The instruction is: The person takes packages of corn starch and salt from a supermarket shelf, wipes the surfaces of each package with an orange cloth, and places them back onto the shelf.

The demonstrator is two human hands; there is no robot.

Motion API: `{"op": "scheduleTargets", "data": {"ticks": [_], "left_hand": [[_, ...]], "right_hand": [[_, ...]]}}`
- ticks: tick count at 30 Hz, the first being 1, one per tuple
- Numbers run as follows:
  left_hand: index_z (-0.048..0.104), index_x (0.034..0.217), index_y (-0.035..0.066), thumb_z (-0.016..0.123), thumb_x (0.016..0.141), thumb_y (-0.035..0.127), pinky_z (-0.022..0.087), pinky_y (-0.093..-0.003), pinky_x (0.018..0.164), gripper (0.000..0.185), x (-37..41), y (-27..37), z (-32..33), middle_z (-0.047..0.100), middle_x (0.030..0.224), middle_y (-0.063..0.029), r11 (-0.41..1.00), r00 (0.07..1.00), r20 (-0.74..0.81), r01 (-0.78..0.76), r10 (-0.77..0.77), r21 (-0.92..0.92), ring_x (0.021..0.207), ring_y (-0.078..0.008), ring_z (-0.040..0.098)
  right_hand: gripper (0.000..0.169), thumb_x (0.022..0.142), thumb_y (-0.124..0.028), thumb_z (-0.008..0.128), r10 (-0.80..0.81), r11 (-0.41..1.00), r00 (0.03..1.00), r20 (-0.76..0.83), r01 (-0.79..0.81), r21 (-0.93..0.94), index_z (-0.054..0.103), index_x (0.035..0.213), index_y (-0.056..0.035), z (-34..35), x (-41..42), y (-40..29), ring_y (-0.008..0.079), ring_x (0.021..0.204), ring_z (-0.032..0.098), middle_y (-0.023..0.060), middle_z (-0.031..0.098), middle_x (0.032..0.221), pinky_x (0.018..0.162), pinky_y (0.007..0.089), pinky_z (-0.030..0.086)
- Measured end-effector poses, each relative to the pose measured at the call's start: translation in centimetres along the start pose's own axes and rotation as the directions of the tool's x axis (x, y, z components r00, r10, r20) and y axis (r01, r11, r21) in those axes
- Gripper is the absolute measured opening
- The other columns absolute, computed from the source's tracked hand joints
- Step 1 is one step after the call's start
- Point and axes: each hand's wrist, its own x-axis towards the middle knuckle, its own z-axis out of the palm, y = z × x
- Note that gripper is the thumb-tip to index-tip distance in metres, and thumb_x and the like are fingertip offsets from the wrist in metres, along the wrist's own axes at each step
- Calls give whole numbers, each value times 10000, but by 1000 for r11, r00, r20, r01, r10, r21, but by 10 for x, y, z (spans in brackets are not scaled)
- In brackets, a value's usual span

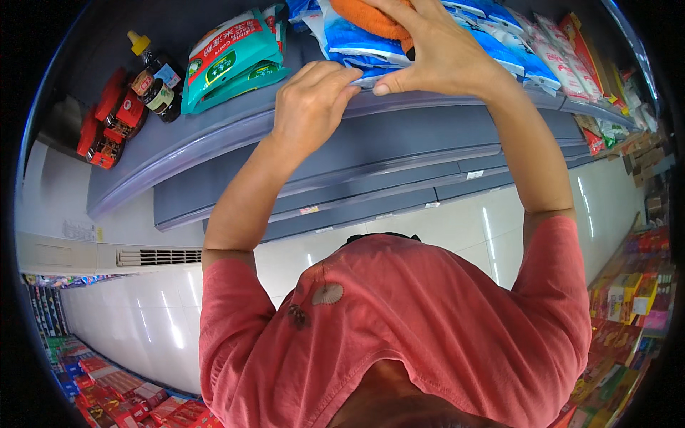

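Note:
On a grey shop shelf (225,125) lies a stack of blue-and-white plastic bags (364,45). At the stack's front edge, my left hand (310,101) has its fingers curled, with thumb and forefinger pinching the edge of a lower bag. An orange cloth (374,18) rests over the top bag, under my right hand (447,56). That hand grips the cloth, its thumb stretched down towards the front edge of the bags. The right fingertips run out of the picture at the top. Green bags of corn starch (233,56) lie left of my left hand.
Red-lidded jars (115,117) and dark sauce bottles (158,93) stand at the shelf's left end. More blue-and-white bags (497,43) and pink-and-white packets (570,59) lie to the right. Lower shelves (396,144) sit beneath. Packaged goods (623,297) line the right side.

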Motion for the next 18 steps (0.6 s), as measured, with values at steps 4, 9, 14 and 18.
{"op": "scheduleTargets", "data": {"ticks": [4,9,14,18], "left_hand": [[676,874,41,730,699,20,503,-336,648,185,2,-5,3,643,801,-108,997,997,-33,-71,70,-13,739,-267,618],[677,856,36,717,703,-3,508,-335,648,163,4,-16,2,643,800,-110,993,992,-31,-119,119,0,726,-271,621],[674,827,21,707,708,-15,517,-337,673,129,4,-21,-5,647,800,-120,991,990,-57,-128,131,49,745,-271,636],[677,812,10,700,720,-21,516,-324,670,99,1,-22,-8,655,807,-122,992,991,-36,-124,125,38,742,-264,642]], "right_hand": [[803,635,-227,725,47,997,999,-23,-48,-53,404,1358,-88,5,0,0,410,1123,462,241,436,1232,939,411,416],[718,640,-164,689,-5,1000,997,-75,3,-22,458,1314,-74,6,2,6,396,1062,500,225,488,1169,903,405,436],[642,647,-136,677,28,1000,998,-57,-28,6,508,1263,-67,4,7,14,387,1015,521,212,524,1100,880,405,443],[642,650,-121,664,-29,1000,995,-100,30,8,503,1270,-85,10,3,15,390,1017,519,222,516,1096,868,408,448]]}}
